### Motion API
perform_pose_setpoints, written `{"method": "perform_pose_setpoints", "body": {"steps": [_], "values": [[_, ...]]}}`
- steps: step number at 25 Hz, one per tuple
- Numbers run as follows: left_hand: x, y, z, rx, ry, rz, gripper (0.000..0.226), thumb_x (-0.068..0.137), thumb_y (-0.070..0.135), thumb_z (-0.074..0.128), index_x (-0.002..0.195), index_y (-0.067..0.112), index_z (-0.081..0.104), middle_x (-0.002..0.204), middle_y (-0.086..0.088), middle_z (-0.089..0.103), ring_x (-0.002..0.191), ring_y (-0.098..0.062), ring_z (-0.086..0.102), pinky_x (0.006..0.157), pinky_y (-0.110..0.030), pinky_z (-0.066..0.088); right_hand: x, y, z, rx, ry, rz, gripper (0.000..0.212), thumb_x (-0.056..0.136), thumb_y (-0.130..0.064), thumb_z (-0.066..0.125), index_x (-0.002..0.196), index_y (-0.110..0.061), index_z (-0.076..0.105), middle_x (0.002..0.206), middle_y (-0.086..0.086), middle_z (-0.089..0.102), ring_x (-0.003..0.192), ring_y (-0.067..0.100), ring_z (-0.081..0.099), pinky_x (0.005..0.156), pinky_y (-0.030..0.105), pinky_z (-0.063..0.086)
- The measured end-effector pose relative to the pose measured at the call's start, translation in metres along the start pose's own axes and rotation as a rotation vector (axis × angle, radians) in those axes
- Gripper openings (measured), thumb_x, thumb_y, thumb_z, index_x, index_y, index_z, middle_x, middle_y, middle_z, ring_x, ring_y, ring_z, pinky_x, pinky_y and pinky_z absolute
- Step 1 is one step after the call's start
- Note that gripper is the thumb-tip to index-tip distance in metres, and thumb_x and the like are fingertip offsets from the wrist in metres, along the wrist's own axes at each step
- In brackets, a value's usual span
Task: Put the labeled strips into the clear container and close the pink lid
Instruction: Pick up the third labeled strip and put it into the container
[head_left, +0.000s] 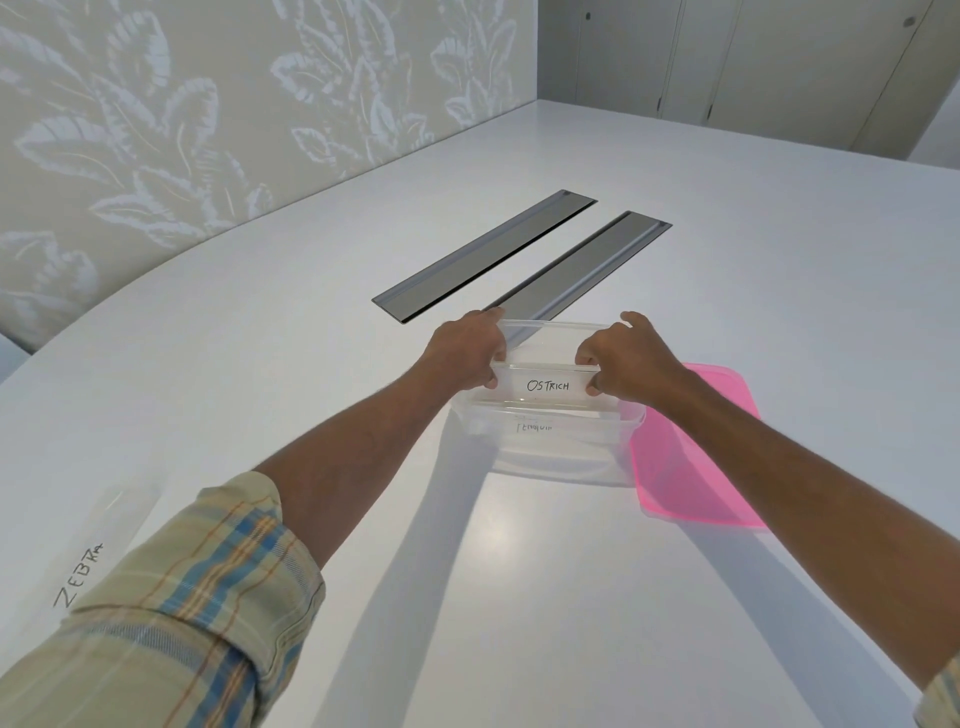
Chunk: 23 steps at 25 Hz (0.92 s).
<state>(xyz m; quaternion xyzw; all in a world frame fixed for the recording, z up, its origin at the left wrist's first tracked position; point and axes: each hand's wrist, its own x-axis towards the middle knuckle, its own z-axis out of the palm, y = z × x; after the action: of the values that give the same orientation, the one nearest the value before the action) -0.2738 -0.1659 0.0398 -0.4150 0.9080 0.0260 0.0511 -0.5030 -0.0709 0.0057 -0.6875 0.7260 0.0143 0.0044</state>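
Note:
A white strip labeled OSTRICH is held level over the clear container. My left hand pinches its left end and my right hand pinches its right end. Inside the container lies another strip with faint writing seen through the wall. The pink lid lies flat on the table, touching the container's right side. A strip labeled ZEBRA lies on the table at the far left, beside my left sleeve.
Two long grey cable hatches are set into the white table just behind the container. A patterned wall runs along the left; cabinet doors stand at the far right.

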Motion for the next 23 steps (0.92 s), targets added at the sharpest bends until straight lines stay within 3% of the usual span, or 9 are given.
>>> {"method": "perform_pose_setpoints", "body": {"steps": [7, 10, 12, 14, 18, 21, 23], "values": [[-0.005, 0.002, 0.002, -0.023, 0.022, 0.011, 0.034, 0.079, 0.026, 0.089, 0.111, 0.026, 0.078, 0.173, 0.004, 0.021, 0.151, -0.018, 0.037, 0.105, -0.044, 0.046, -0.002, -0.004, -0.003, 0.027, 0.008, -0.013, 0.039, 0.079, -0.033, 0.086, 0.116, -0.026, 0.075, 0.116, -0.011, 0.077, 0.119, 0.016, 0.066, 0.125, 0.046, 0.014], [-0.014, -0.006, -0.005, -0.106, 0.081, 0.013, 0.031, 0.086, 0.03, 0.083, 0.116, 0.028, 0.076, 0.17, 0.005, 0.031, 0.153, -0.018, 0.036, 0.112, -0.044, 0.043, -0.005, -0.009, -0.013, 0.077, 0.068, -0.013, 0.036, 0.082, -0.033, 0.084, 0.116, -0.024, 0.076, 0.115, -0.009, 0.077, 0.116, 0.018, 0.067, 0.123, 0.044, 0.02], [-0.026, -0.012, -0.008, -0.163, 0.173, 0.004, 0.027, 0.092, 0.034, 0.076, 0.118, 0.03, 0.072, 0.155, 0.008, 0.052, 0.145, -0.018, 0.047, 0.111, -0.041, 0.045, -0.008, -0.018, -0.024, 0.119, 0.145, -0.02, 0.032, 0.086, -0.034, 0.082, 0.115, -0.022, 0.078, 0.112, -0.005, 0.08, 0.109, 0.022, 0.07, 0.114, 0.039, 0.036], [-0.044, -0.019, -0.013, -0.219, 0.297, -0.022, 0.022, 0.095, 0.036, 0.07, 0.116, 0.03, 0.07, 0.13, 0.01, 0.067, 0.128, -0.017, 0.058, 0.101, -0.037, 0.049, -0.013, -0.032, -0.038, 0.18, 0.21, -0.01, 0.026, 0.088, -0.033, 0.08, 0.111, -0.022, 0.08, 0.107, -0.001, 0.081, 0.104, 0.025, 0.071, 0.097, 0.036, 0.049], [-0.093, -0.046, -0.021, -0.325, 0.417, -0.103, 0.024, 0.094, 0.04, 0.069, 0.115, 0.03, 0.064, 0.105, 0.011, 0.069, 0.102, -0.016, 0.065, 0.083, -0.036, 0.055, -0.023, -0.079, -0.069, 0.331, 0.255, -0.035, 0.007, 0.091, -0.027, 0.074, 0.094, -0.028, 0.08, 0.093, -0.009, 0.078, 0.093, 0.02, 0.071, 0.08, 0.037, 0.057], [-0.142, -0.076, -0.02, -0.397, 0.436, -0.182, 0.026, 0.091, 0.045, 0.07, 0.113, 0.034, 0.059, 0.095, 0.015, 0.067, 0.092, -0.012, 0.065, 0.076, -0.034, 0.053, -0.026, -0.129, -0.084, 0.384, 0.308, -0.149, 0.01, 0.09, -0.026, 0.07, 0.088, -0.028, 0.079, 0.083, -0.012, 0.077, 0.073, 0.01, 0.067, 0.069, 0.034, 0.058], [-0.177, -0.097, -0.017, -0.392, 0.443, -0.23, 0.023, 0.091, 0.046, 0.07, 0.109, 0.034, 0.061, 0.096, 0.016, 0.066, 0.09, -0.01, 0.065, 0.077, -0.034, 0.054, -0.027, -0.165, -0.088, 0.435, 0.284, -0.22, 0.008, 0.09, -0.03, 0.072, 0.087, -0.029, 0.079, 0.082, -0.012, 0.076, 0.073, 0.009, 0.067, 0.069, 0.033, 0.057]]}}
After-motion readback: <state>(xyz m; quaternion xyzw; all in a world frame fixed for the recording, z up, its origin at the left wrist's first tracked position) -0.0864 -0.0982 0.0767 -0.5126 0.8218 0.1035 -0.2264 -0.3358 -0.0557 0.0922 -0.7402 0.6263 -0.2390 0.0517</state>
